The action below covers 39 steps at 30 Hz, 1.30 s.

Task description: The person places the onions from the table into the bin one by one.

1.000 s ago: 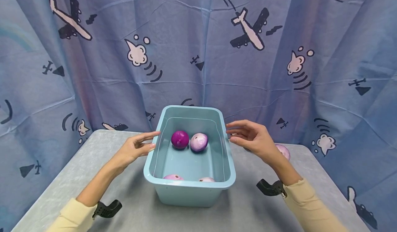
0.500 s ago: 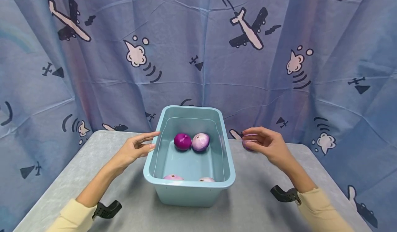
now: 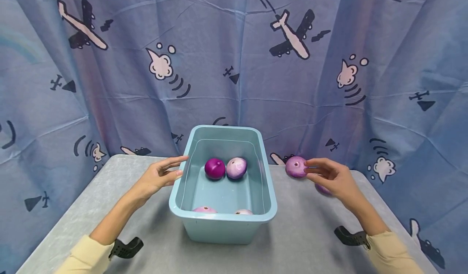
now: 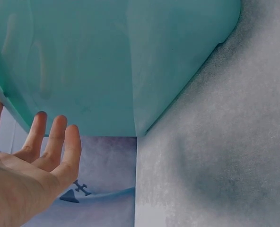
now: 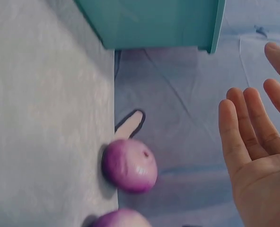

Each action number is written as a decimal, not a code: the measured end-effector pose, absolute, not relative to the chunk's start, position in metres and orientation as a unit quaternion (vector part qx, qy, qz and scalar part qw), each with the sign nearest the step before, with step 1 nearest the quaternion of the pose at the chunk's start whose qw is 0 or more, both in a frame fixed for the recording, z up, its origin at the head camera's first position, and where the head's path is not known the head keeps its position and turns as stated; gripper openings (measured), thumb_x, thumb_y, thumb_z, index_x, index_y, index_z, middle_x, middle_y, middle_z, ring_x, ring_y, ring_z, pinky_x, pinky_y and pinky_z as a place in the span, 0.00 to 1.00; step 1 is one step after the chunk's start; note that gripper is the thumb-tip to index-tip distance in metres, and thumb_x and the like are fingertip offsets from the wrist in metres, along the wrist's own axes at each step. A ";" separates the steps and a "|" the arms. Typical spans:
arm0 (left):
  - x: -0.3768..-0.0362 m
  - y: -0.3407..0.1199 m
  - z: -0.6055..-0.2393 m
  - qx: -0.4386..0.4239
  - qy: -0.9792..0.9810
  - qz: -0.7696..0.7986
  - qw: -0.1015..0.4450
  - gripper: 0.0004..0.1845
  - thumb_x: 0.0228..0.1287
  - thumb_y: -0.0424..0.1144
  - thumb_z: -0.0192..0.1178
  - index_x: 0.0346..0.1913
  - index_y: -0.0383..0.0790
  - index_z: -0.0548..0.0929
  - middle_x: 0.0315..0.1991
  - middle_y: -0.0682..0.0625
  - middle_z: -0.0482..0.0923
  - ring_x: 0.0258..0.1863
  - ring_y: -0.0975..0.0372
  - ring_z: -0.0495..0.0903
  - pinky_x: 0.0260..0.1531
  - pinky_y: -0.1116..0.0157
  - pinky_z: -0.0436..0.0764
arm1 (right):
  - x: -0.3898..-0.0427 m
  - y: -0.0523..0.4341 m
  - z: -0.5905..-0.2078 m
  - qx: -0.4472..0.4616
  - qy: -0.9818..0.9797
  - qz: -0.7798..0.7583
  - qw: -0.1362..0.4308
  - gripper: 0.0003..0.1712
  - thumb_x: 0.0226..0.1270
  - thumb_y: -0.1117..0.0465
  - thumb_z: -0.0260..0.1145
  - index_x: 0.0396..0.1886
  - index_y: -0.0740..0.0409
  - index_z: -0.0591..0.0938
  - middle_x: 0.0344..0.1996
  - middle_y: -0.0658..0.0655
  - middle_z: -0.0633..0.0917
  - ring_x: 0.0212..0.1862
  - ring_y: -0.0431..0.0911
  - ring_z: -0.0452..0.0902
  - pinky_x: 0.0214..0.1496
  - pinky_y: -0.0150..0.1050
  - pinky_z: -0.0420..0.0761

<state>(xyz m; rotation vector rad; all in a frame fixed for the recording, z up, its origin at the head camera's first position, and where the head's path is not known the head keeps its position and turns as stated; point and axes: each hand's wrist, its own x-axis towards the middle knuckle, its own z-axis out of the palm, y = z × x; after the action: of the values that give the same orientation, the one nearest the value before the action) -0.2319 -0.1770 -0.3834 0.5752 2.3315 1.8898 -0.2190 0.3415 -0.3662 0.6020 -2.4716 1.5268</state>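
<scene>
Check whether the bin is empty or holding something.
The bin is not empty: four onions show inside, two partly hidden by its near rim.

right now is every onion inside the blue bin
No, in the right wrist view one onion and a second onion lie on the table, outside the bin.

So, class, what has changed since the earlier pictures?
The right hand moved rightward from the blue plastic bin, uncovering a round purple onion on the grey table. Inside, a round magenta onion and paler onion shifted slightly right. The left hand and bin stayed put.
</scene>
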 end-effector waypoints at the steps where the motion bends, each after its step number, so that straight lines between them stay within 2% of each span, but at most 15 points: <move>1: -0.232 -0.177 -0.384 0.189 0.762 0.618 0.044 0.27 0.73 0.42 0.64 0.72 0.42 0.75 0.67 0.36 0.71 0.59 0.48 0.78 0.54 0.48 0.79 | -0.219 0.345 -0.368 0.198 -0.834 0.508 0.088 0.21 0.70 0.65 0.70 0.61 0.65 0.80 0.56 0.61 0.82 0.54 0.43 0.82 0.49 0.35 0.83; 9: -0.231 -0.177 -0.383 0.187 0.767 0.612 0.046 0.27 0.73 0.42 0.63 0.72 0.42 0.74 0.68 0.35 0.69 0.62 0.45 0.75 0.57 0.43 0.76 | -0.218 0.376 -0.379 0.168 -0.850 0.490 0.100 0.23 0.71 0.64 0.70 0.62 0.66 0.79 0.54 0.52 0.84 0.52 0.39 0.82 0.49 0.30 0.81; 14: -0.231 -0.177 -0.384 0.189 0.764 0.615 0.045 0.27 0.73 0.42 0.64 0.72 0.41 0.74 0.68 0.36 0.69 0.61 0.46 0.76 0.56 0.43 0.76 | -0.220 0.393 -0.387 0.124 -0.869 0.465 0.114 0.23 0.71 0.59 0.70 0.62 0.63 0.80 0.55 0.57 0.84 0.50 0.34 0.81 0.48 0.26 0.79; 18: -0.231 -0.177 -0.383 0.186 0.764 0.616 0.044 0.27 0.73 0.43 0.64 0.72 0.42 0.75 0.68 0.36 0.69 0.61 0.47 0.76 0.56 0.44 0.77 | -0.221 0.405 -0.392 0.108 -0.875 0.455 0.124 0.24 0.71 0.58 0.71 0.62 0.65 0.80 0.55 0.59 0.84 0.49 0.34 0.81 0.47 0.25 0.79; 21: -0.231 -0.177 -0.383 0.185 0.764 0.616 0.044 0.27 0.73 0.43 0.64 0.72 0.42 0.75 0.68 0.36 0.69 0.61 0.46 0.76 0.56 0.44 0.77 | -0.221 0.415 -0.394 0.103 -0.874 0.457 0.130 0.24 0.70 0.60 0.71 0.61 0.66 0.79 0.54 0.57 0.85 0.49 0.33 0.81 0.46 0.25 0.79; 25: -0.231 -0.177 -0.384 0.184 0.764 0.616 0.045 0.28 0.73 0.43 0.64 0.72 0.42 0.74 0.68 0.36 0.69 0.62 0.46 0.75 0.56 0.43 0.76 | -0.223 0.429 -0.398 0.097 -0.874 0.453 0.149 0.24 0.70 0.61 0.71 0.62 0.66 0.79 0.52 0.48 0.84 0.49 0.29 0.80 0.45 0.24 0.78; 28: -0.232 -0.176 -0.384 0.180 0.764 0.618 0.048 0.28 0.72 0.43 0.64 0.72 0.44 0.75 0.68 0.37 0.69 0.62 0.45 0.75 0.56 0.42 0.76 | -0.226 0.439 -0.402 0.088 -0.880 0.442 0.151 0.27 0.70 0.60 0.72 0.64 0.66 0.77 0.54 0.47 0.82 0.51 0.28 0.78 0.44 0.22 0.78; 30: -0.232 -0.176 -0.384 0.180 0.763 0.619 0.049 0.28 0.73 0.43 0.64 0.72 0.45 0.75 0.68 0.37 0.69 0.62 0.45 0.75 0.57 0.42 0.75 | -0.229 0.444 -0.406 0.087 -0.888 0.431 0.135 0.31 0.70 0.59 0.72 0.67 0.66 0.74 0.59 0.54 0.79 0.54 0.33 0.78 0.45 0.23 0.78; 32: -0.232 -0.176 -0.384 0.180 0.763 0.619 0.049 0.27 0.73 0.43 0.64 0.72 0.45 0.75 0.68 0.37 0.69 0.62 0.45 0.75 0.57 0.42 0.75 | -0.233 0.447 -0.409 0.085 -0.897 0.421 0.109 0.36 0.69 0.57 0.73 0.71 0.66 0.70 0.64 0.63 0.75 0.60 0.46 0.77 0.47 0.22 0.77; 34: -0.232 -0.176 -0.384 0.180 0.763 0.619 0.048 0.27 0.73 0.43 0.64 0.72 0.45 0.75 0.68 0.38 0.69 0.62 0.45 0.75 0.57 0.42 0.76 | -0.236 0.449 -0.412 0.085 -0.904 0.413 0.077 0.43 0.69 0.56 0.73 0.75 0.66 0.64 0.69 0.70 0.68 0.65 0.59 0.71 0.50 0.24 0.77; 36: -0.232 -0.176 -0.384 0.181 0.763 0.619 0.049 0.27 0.73 0.43 0.64 0.72 0.45 0.75 0.68 0.37 0.69 0.62 0.46 0.75 0.57 0.42 0.76 | -0.239 0.450 -0.414 0.083 -0.907 0.409 0.053 0.48 0.68 0.55 0.74 0.78 0.66 0.59 0.72 0.73 0.62 0.67 0.70 0.64 0.56 0.32 0.78; 39: -0.232 -0.176 -0.385 0.182 0.762 0.619 0.048 0.27 0.73 0.43 0.64 0.72 0.44 0.75 0.67 0.37 0.70 0.61 0.46 0.76 0.56 0.43 0.76 | -0.243 0.450 -0.417 0.087 -0.906 0.414 0.031 0.52 0.68 0.57 0.74 0.80 0.65 0.53 0.75 0.75 0.56 0.69 0.76 0.57 0.64 0.52 0.72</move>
<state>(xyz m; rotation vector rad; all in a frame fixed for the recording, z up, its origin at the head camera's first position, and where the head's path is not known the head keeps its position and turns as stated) -0.2321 -0.1761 -0.3845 0.5543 2.3236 1.8884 -0.2429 0.4497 -0.4167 0.2667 -2.7899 1.2749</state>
